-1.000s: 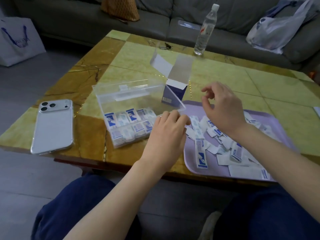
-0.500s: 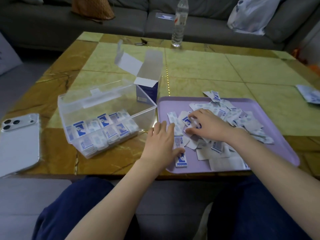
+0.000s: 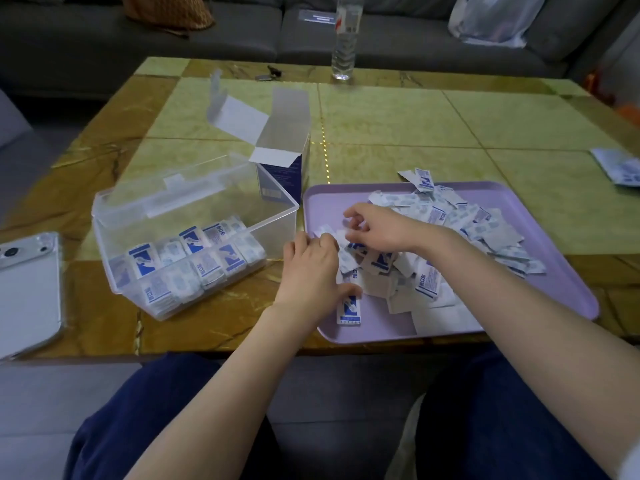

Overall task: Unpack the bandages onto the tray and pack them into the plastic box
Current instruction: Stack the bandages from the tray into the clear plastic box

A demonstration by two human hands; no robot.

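The bandages (image 3: 450, 230), small white and blue wrapped strips, lie in a loose heap on the purple tray (image 3: 561, 292), mostly across its middle and far side, with one sticking out over the far rim. One bandage lies apart from the heap near the tray's front left corner. Both hands are at the left side of the heap, close together, almost touching. The right hand (image 3: 381, 226) has its fingers curled and pinches a white wrapper from the heap. The left hand (image 3: 313, 268) sits over the tray's left rim with bent fingers on the bandages and its thumb beside the lone one; whether it grips anything cannot be told.

Just left of the tray stands the clear plastic box (image 3: 194, 209), lid up, with rows of bandages packed upright along its near side. Behind it stands an open cardboard box (image 3: 282, 168), flaps raised. All sit on a yellow and brown stone table (image 3: 398, 133). A phone (image 3: 27, 292) lies face down at the left edge, and a few more wrappers lie at the right edge. A water bottle (image 3: 344, 46) stands at the far side before a grey sofa (image 3: 242, 36), which holds a plastic bag (image 3: 491, 19).
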